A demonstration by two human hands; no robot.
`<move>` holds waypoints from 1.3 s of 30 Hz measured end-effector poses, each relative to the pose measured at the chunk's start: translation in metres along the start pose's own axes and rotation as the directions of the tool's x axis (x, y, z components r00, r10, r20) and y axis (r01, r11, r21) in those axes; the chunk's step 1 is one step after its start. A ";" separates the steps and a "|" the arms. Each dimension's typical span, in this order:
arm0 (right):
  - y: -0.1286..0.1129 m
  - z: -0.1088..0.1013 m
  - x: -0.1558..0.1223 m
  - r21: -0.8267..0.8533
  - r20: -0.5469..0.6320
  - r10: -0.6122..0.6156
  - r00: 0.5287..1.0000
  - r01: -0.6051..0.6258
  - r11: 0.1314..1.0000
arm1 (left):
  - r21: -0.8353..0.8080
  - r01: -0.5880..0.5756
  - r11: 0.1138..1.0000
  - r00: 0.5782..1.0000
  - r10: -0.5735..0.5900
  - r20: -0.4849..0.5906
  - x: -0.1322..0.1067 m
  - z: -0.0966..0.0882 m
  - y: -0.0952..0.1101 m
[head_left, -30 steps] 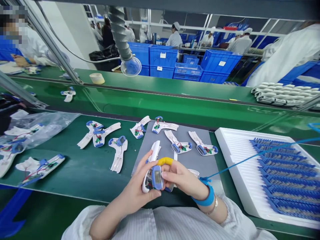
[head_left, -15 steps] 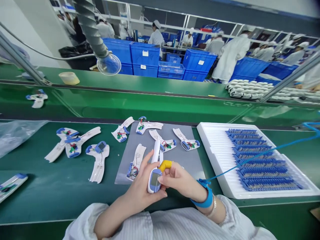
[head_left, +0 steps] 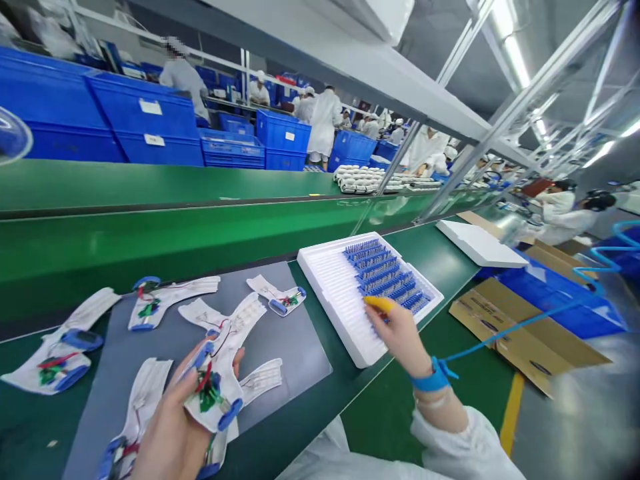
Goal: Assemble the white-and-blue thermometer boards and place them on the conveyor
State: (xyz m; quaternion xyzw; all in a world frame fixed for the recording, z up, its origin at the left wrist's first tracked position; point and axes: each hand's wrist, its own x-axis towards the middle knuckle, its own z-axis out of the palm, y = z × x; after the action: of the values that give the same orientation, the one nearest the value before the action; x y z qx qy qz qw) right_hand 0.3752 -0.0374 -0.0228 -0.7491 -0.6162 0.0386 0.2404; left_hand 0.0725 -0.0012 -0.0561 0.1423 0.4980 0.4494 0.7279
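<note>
My left hand (head_left: 175,420) grips a white handheld device shell (head_left: 227,340) with its open inside facing up. Red wires, a green circuit board and blue trim show in it. My right hand (head_left: 400,337) is at the near end of a white foam tray (head_left: 330,307), its thumb and index finger close together. A yellow finger cot (head_left: 379,304) covers the index fingertip. Rows of small blue parts (head_left: 383,270) stand in the tray; what the right fingers pinch, if anything, is hidden. A blue wrist strap (head_left: 431,381) circles my right wrist.
Several similar shells, one a white shell (head_left: 170,300), lie on a grey mat (head_left: 300,347) around my left hand. A blue cord (head_left: 510,328) runs rightward from the strap. Cardboard (head_left: 520,327) and a blue bin (head_left: 565,287) are at right; co-workers sit and stand beyond.
The view has swung right. My right hand has left the device and moved to the foam tray. The device in my left hand now shows its inside instead of its screen.
</note>
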 end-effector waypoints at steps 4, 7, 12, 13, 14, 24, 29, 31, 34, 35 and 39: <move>0.059 -0.007 0.024 -0.316 0.088 0.002 0.996 0.026 0.949 | -0.026 0.106 0.994 0.994 -0.107 -0.031 0.004 0.010 0.001; 0.072 0.003 0.031 -0.356 0.173 -0.019 0.985 0.080 0.931 | -0.004 0.087 0.996 0.996 -0.087 -0.005 0.004 0.013 -0.004; 0.071 0.007 0.028 -0.380 0.224 -0.024 0.974 0.110 0.919 | -0.036 0.115 0.993 0.991 -0.112 0.068 -0.004 0.017 -0.003; 0.065 0.005 0.027 -0.376 0.221 -0.034 0.975 0.118 0.919 | -0.031 0.122 0.992 0.990 -0.119 0.082 -0.006 0.018 -0.003; 0.056 0.003 0.024 -0.352 0.215 -0.052 0.975 0.127 0.927 | -0.014 0.133 0.991 0.986 -0.131 0.098 -0.007 0.018 -0.004; -0.087 0.034 -0.009 0.507 0.427 -0.481 0.766 0.238 0.828 | 0.228 -0.030 0.973 0.954 -0.040 0.296 -0.015 0.019 -0.020; -0.097 0.043 -0.005 0.485 0.459 -0.539 0.706 0.309 0.818 | 0.278 -0.162 0.947 0.950 0.073 0.305 -0.012 0.012 -0.026; -0.098 0.042 -0.004 0.473 0.458 -0.542 0.704 0.324 0.820 | 0.309 -0.212 0.927 0.945 0.113 0.307 -0.010 0.009 -0.028; -0.102 0.042 -0.006 0.478 0.459 -0.530 0.713 0.304 0.824 | 0.341 -0.282 0.897 0.935 0.178 0.306 -0.008 0.005 -0.030; -0.102 0.044 -0.009 0.492 0.448 -0.510 0.734 0.274 0.826 | 0.342 -0.296 0.892 0.933 0.195 0.301 -0.007 0.004 -0.031; -0.103 0.060 -0.023 0.553 0.384 -0.340 0.859 0.080 0.829 | 0.289 -0.306 0.907 0.940 0.240 0.242 -0.007 0.007 -0.028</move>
State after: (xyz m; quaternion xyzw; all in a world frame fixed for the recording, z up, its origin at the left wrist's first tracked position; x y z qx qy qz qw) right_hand 0.2557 -0.0273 -0.0389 -0.5494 -0.7027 0.3545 0.2804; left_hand 0.0917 -0.0211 -0.0668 0.3723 0.4636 0.4432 0.6708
